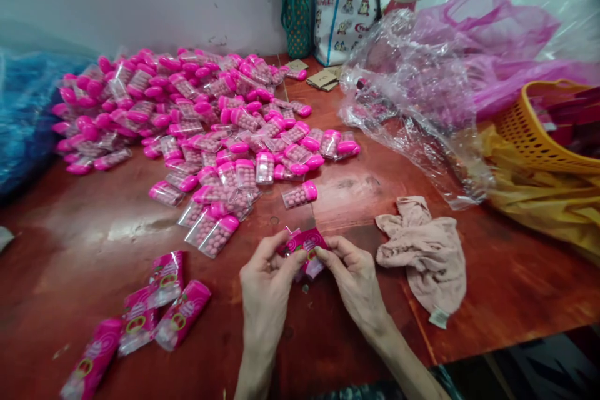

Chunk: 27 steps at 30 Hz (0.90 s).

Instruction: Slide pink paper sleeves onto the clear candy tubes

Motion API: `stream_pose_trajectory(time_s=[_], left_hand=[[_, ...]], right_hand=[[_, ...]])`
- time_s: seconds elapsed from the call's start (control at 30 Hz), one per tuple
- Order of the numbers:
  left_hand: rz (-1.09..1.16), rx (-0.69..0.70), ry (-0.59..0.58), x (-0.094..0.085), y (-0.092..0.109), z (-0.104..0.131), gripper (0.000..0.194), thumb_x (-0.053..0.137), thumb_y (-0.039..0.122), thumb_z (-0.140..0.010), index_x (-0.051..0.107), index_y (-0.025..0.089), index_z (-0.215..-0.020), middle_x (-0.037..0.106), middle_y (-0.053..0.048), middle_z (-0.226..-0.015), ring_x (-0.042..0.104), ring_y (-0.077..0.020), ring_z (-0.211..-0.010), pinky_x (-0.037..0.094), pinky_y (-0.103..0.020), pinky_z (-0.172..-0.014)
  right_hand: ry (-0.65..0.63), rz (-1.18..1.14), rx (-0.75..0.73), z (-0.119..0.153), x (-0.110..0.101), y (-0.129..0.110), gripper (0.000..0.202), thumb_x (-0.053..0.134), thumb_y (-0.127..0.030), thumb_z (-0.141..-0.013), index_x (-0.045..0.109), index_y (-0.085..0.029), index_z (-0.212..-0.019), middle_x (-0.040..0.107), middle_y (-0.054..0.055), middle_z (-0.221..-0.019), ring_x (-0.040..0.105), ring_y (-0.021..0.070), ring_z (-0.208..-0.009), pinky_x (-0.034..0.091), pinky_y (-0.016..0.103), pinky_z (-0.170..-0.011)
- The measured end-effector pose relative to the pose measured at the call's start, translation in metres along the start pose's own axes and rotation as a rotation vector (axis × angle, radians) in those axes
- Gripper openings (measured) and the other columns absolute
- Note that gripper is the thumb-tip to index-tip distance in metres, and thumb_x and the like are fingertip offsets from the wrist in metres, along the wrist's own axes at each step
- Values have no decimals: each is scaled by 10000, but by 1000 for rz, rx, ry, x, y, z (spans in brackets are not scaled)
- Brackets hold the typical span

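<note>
Above the front middle of the table, my left hand and my right hand pinch a pink printed sleeve between thumbs and fingers, one at each side. A clear part shows at the sleeve's lower end; whether a container is inside I cannot tell. Just beyond my hands lies a clear candy container with a pink cap and pink balls. Behind it spreads a large heap of similar candy containers. To the left, several containers in pink printed sleeves lie loosely together.
A crumpled beige cloth lies right of my hands. Clear plastic wrap, a pink plastic bag and a yellow basket crowd the right. A white tote bag stands against the wall. Blue plastic sits far left.
</note>
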State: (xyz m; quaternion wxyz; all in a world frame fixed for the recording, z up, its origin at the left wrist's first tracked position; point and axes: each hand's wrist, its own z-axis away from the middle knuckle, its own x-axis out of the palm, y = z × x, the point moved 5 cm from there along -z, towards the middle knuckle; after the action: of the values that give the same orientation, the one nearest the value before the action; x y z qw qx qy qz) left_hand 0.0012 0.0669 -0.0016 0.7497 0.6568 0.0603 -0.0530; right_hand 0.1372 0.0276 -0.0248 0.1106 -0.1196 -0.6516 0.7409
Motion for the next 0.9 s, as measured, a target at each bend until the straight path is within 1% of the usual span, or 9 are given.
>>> stream_pose_trajectory(time_s=[0.03, 0.07, 0.27, 0.43, 0.53, 0.63, 0.7, 0.77, 0.9], left_hand=[[90, -86, -68, 6, -4, -1, 211, 709, 266, -673, 711, 160, -856, 557, 26, -597, 418, -61, -476, 358, -171, -438], [165, -134, -96, 10, -7, -1, 165, 708, 258, -674, 719, 154, -801, 548, 30, -567, 414, -54, -471, 353, -162, -435], [409, -175, -39, 15, -12, 1, 29, 732, 169, -636, 724, 161, -662, 597, 34, -532, 494, -52, -476, 402, -144, -452], [525, -352, 35, 12, -20, 2, 115, 790, 157, -526, 714, 143, -610, 673, -1, -556, 560, -74, -464, 459, -155, -465], [568, -428, 38, 11, -20, 1, 170, 814, 160, -467, 711, 128, -599, 688, -28, -555, 584, -99, -472, 483, -178, -475], [578, -459, 37, 9, -21, -1, 193, 823, 151, -438, 707, 120, -590, 662, -14, -505, 521, -59, -404, 429, -140, -412], [580, -464, 34, 7, -23, -1, 196, 821, 140, -436, 704, 115, -592, 635, 5, -478, 450, -22, -366, 378, -116, -378], [587, -489, 25, 7, -26, 0, 202, 819, 137, -441, 702, 111, -602, 616, 16, -466, 406, -9, -354, 352, -113, -364], [618, -527, 15, 12, -30, 5, 192, 813, 154, -467, 698, 112, -615, 634, -3, -494, 443, -32, -378, 374, -135, -382]], right_hand=[[-18, 11, -11, 1, 1, -1, 190, 509, -283, -867, 634, -155, -804, 621, 0, -653, 542, 126, -587, 414, 210, -564], [-31, 24, -24, 2, 2, -2, 197, 503, -283, -871, 638, -158, -801, 613, -4, -643, 536, 123, -578, 407, 207, -555], [-59, 117, -106, 9, 9, -6, 295, 446, -268, -900, 574, -162, -657, 508, -26, -535, 481, 104, -510, 336, 210, -520], [-59, 179, -133, 12, 11, -12, 360, 408, -279, -906, 479, -172, -570, 424, -30, -529, 408, 105, -495, 290, 234, -512], [-93, 146, -106, 10, 10, -15, 268, 494, -339, -856, 552, -165, -660, 492, -11, -626, 461, 125, -576, 322, 232, -539], [-76, 124, -21, 8, 9, -13, 153, 630, -304, -769, 604, -161, -723, 555, -6, -674, 504, 134, -632, 363, 223, -581], [-65, 143, -7, 9, 11, -12, 180, 611, -246, -792, 580, -163, -636, 528, -22, -605, 481, 115, -585, 356, 210, -560], [-67, 187, -69, 12, 15, -15, 269, 549, -215, -836, 521, -167, -573, 476, -32, -556, 445, 103, -541, 330, 205, -521], [-5, 333, -241, 20, 18, -26, 326, 471, -197, -876, 429, -180, -553, 416, -30, -548, 412, 105, -526, 293, 222, -501]])
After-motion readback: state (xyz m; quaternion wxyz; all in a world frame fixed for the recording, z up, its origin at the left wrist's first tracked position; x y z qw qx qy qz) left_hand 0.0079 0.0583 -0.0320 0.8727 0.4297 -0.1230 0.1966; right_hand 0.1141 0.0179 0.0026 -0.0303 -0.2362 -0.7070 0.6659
